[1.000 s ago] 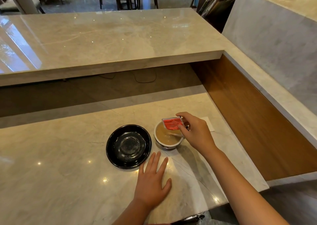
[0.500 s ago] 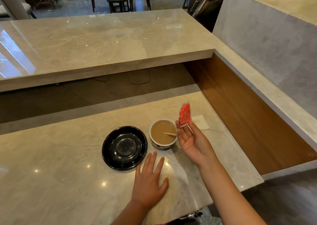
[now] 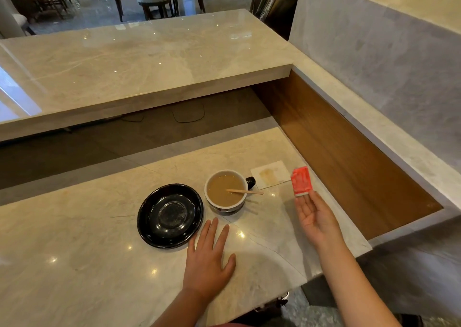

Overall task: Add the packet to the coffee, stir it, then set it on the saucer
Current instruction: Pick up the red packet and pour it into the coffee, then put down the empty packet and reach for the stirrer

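A cup of light brown coffee (image 3: pixel 225 190) with a dark handle stands on the marble counter. A wooden stir stick (image 3: pixel 245 191) leans in it, pointing right over the rim. Left of the cup lies an empty black saucer (image 3: pixel 170 215). My right hand (image 3: pixel 316 217), palm up, pinches a red packet (image 3: pixel 301 181) at its lower edge, to the right of the cup and clear of it. My left hand (image 3: pixel 209 258) rests flat on the counter, fingers spread, just below the cup and saucer.
A stained white paper square (image 3: pixel 270 174) lies behind the cup on the right. A wooden side panel (image 3: pixel 344 147) borders the counter's right edge. A raised marble shelf (image 3: pixel 139 59) runs across the back. Chairs stand far behind.
My right hand has pulled the red packet away from over the cup, first lifting it, then carrying it out to the right. The stir stick now shows fully. My left hand stayed put.
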